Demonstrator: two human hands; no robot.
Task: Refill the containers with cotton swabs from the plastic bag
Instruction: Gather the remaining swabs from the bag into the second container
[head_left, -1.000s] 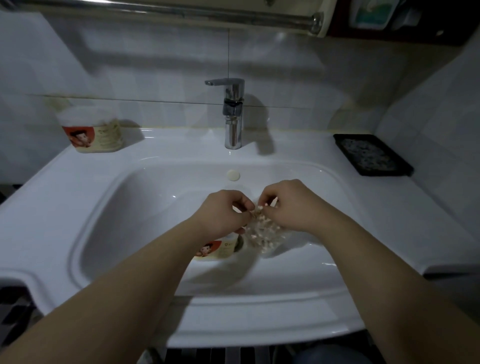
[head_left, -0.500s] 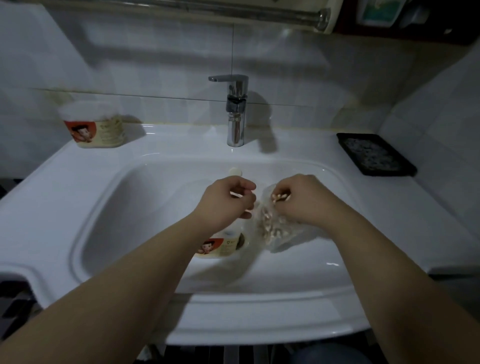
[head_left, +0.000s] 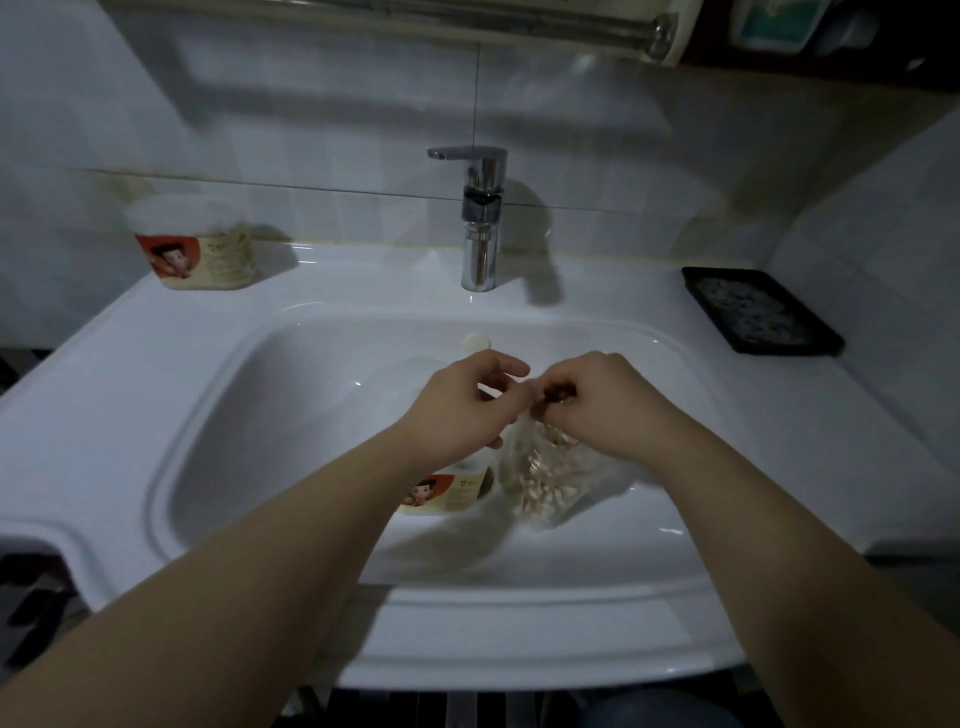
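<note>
Clear plastic is bunching between two bare hands above the white basin. The plastic bag (head_left: 563, 499), part-filled with pale cotton swabs (head_left: 537, 480), is hanging down into the sink (head_left: 234, 441); whether its bottom is touching the basin floor cannot be told. The right hand (head_left: 597, 405) is curling over the bag's mouth, its fingertips pinching the top edge. The left hand (head_left: 457, 410) is meeting it from the other side, thumb and forefinger closing on the same edge, so that both hands are holding the bag and their fingertips are almost touching.

Just beside the bag, on its left, one container (head_left: 447, 496) with a red and cream label is sitting in the basin, largely hidden under the left wrist. Its top is not showing, so how full it is cannot be judged. A second container (head_left: 195, 244) with the same label is standing upright on the tabletop (head_left: 130, 364) at the back left, near the tiled wall and well apart from the hands, with white swab tips showing through its clear upper half.

A chrome faucet (head_left: 480, 218) is rising behind the basin at the middle, and a black tray (head_left: 761, 309) is lying on the tabletop at the back right.
</note>
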